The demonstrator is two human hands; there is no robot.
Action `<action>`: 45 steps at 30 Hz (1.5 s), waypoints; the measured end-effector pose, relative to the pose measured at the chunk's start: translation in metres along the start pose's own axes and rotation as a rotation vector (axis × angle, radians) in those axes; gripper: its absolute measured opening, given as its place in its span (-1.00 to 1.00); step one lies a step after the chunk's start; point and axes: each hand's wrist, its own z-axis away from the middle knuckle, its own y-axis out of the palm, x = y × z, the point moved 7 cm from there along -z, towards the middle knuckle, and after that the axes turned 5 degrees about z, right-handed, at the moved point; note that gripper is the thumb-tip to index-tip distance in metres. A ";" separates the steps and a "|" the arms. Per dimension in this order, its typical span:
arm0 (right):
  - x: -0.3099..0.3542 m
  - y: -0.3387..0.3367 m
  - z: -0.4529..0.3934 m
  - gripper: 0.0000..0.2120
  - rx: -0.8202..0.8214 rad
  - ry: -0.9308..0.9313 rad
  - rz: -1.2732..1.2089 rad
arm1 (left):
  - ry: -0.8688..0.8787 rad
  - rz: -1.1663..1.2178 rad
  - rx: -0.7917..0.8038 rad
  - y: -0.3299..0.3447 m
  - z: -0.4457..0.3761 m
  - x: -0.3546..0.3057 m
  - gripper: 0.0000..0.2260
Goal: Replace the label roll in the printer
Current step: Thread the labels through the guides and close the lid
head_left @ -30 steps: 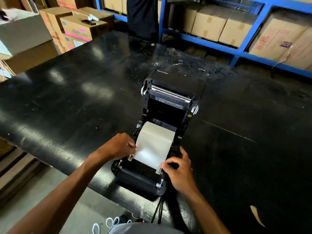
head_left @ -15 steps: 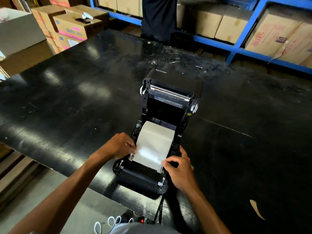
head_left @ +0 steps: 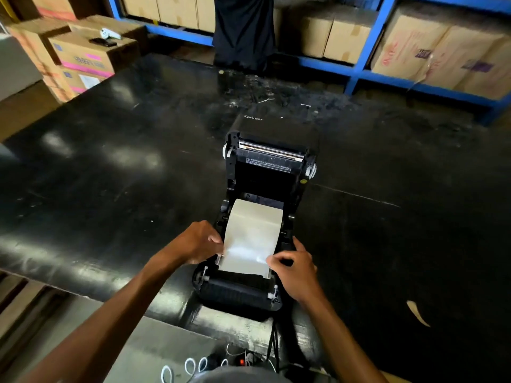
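A black label printer (head_left: 257,293) stands near the front edge of the black table (head_left: 110,175), its lid (head_left: 269,161) tipped open toward the back. A strip of white label paper (head_left: 253,236) runs from the roll in the bay down over the front guides. My left hand (head_left: 195,243) pinches the paper's left edge by the left guide. My right hand (head_left: 294,268) holds the paper's lower right corner by the right guide. The roll's core is hidden under the paper.
A torn scrap of paper (head_left: 417,313) lies on the table at the right. Cardboard boxes (head_left: 83,56) are stacked at the left, and more fill blue shelving (head_left: 356,67) at the back. A person in dark clothes (head_left: 243,31) stands behind the table. Cables (head_left: 273,341) hang below the printer.
My hands have stayed on the paper's two edges. My right hand's fingers have shifted slightly onto the lower right corner. The view has tilted a little.
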 end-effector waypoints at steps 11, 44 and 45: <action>-0.001 0.002 0.010 -0.94 -0.162 0.039 0.042 | 0.090 -0.025 0.042 -0.002 -0.003 -0.001 -0.77; 0.000 0.041 0.059 -0.93 -0.318 -0.341 0.158 | 0.883 -0.531 -0.115 0.033 0.067 -0.018 -0.70; 0.001 0.041 0.059 -0.94 -0.322 -0.345 0.159 | 0.886 -0.536 -0.114 0.033 0.068 -0.018 -0.70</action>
